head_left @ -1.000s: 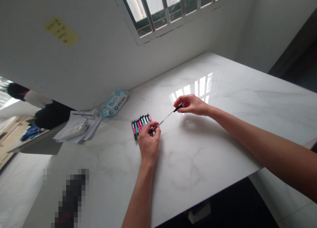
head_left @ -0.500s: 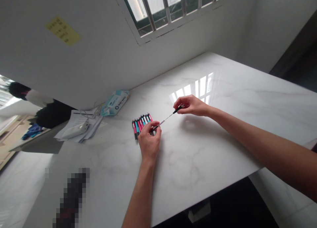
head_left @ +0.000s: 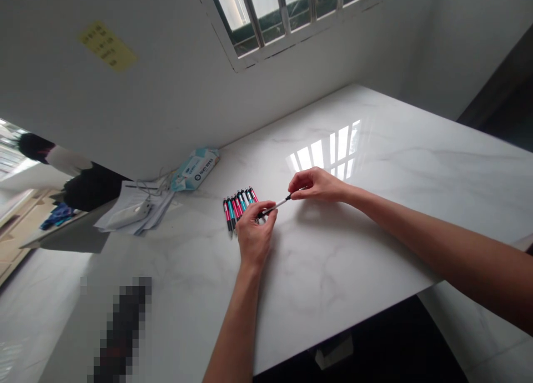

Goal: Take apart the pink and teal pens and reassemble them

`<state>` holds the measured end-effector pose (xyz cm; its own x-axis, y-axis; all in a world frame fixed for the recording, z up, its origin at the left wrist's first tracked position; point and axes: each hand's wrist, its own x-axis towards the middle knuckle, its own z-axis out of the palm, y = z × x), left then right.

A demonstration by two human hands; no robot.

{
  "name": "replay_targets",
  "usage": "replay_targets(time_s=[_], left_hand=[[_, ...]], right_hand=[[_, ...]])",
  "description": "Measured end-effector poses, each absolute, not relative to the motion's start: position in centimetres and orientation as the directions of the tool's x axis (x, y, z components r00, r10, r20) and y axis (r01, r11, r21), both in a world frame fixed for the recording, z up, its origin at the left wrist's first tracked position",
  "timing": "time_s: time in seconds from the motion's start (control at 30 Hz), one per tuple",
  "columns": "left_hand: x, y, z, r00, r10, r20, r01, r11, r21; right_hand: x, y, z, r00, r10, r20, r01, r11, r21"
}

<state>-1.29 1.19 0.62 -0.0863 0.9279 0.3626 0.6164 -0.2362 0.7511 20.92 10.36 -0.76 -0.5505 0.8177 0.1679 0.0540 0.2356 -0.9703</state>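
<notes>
Between my two hands a slim pen (head_left: 280, 203) with a white barrel and black end parts is held at a slant above the table. My left hand (head_left: 255, 233) is closed in a pinch on its lower left end. My right hand (head_left: 314, 184) pinches the black upper end, most of which the fingers hide. The black part now meets the white barrel, with no gap that I can see. Just beyond my left hand lies a row of pens (head_left: 234, 210) in red, teal and white with black grips, side by side, partly covered by that hand.
The white marbled table (head_left: 333, 250) runs along the wall under a barred window (head_left: 287, 11). At the left are a wipes pack (head_left: 195, 169), papers (head_left: 120, 202) and a white power strip (head_left: 133, 213) with cables. A yellow note (head_left: 107, 45) sticks to the wall.
My right hand has come down and slightly left, bringing the black part against the white barrel. The thin refill that showed between them is now out of sight.
</notes>
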Motion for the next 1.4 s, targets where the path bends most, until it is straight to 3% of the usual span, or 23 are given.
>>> replay_targets(time_s=[0.17, 0.4, 0.63, 0.9, 1.1, 1.4], left_hand=[[-1.5, 1.4, 0.4, -0.094, 0.934, 0.346, 0.578, -0.232, 0.782], [-1.8, 1.8, -0.3, -0.142, 0.953, 0.266, 0.495, -0.164, 0.853], [-1.8, 1.7, -0.2, -0.121, 0.951, 0.284, 0.494, -0.191, 0.848], [-1.9, 1.9, -0.5, -0.165, 0.958, 0.234, 0.445, -0.139, 0.885], [-2.0, 2.0, -0.6, -0.179, 0.953, 0.243, 0.430, -0.146, 0.891], [-2.2, 2.1, -0.9, -0.177, 0.958, 0.228, 0.396, -0.143, 0.907]], right_hand=[[20.9, 9.9, -0.3, -0.547, 0.832, 0.093, 0.214, 0.247, -0.945], [21.9, 10.2, 0.4, -0.684, 0.724, 0.088, 0.221, 0.321, -0.921], [21.9, 9.9, 0.6, -0.660, 0.751, 0.003, 0.342, 0.303, -0.890], [22.4, 10.1, 0.9, -0.627, 0.767, 0.133, 0.227, 0.343, -0.912], [22.3, 10.0, 1.2, -0.597, 0.800, 0.052, 0.338, 0.310, -0.889], [22.4, 10.2, 0.7, -0.584, 0.805, 0.104, 0.303, 0.334, -0.892]])
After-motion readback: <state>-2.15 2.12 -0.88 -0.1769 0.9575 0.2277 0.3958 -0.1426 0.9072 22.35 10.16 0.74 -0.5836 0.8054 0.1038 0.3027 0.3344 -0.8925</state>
